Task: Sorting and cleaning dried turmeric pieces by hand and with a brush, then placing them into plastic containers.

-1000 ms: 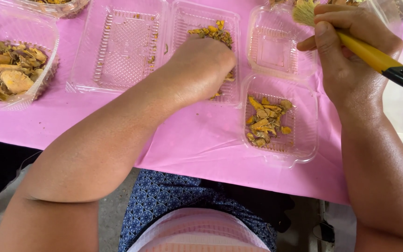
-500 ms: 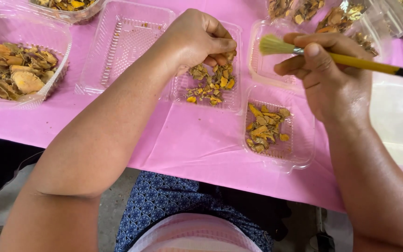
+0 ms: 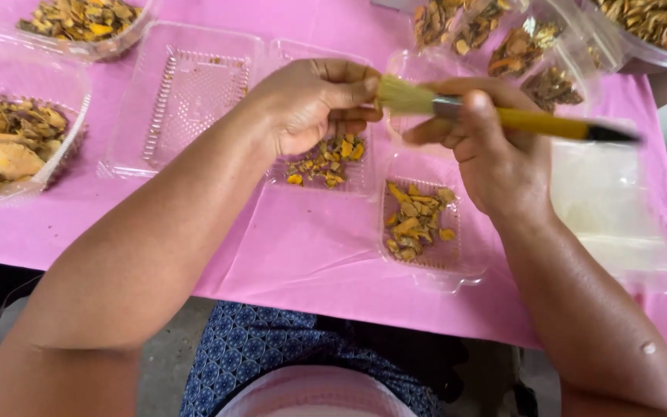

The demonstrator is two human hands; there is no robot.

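Note:
My right hand (image 3: 488, 147) grips a yellow-handled brush (image 3: 526, 121) with pale bristles pointing left. My left hand (image 3: 310, 104) is curled shut, its thumb and fingertips pinched right at the bristle tips; whatever small piece it holds is hidden by the fingers. Both hands hover over a clear plastic tray (image 3: 322, 166) with orange-yellow dried root slices. A second clear tray (image 3: 422, 224) with similar slices lies just below my right hand on the pink tablecloth (image 3: 303, 247).
An empty clear tray (image 3: 187, 100) lies at left. A tub of brown and yellow chunks (image 3: 9, 143) stands at far left, another (image 3: 79, 19) behind it. Bags of dried pieces (image 3: 503, 38) and a bowl (image 3: 658, 23) sit at the back right. An empty clear bag (image 3: 619, 208) lies right.
My left hand has lifted from the slice tray with its fingers pinched and met the brush. My right hand swung the brush down so the bristles point left at those fingers.

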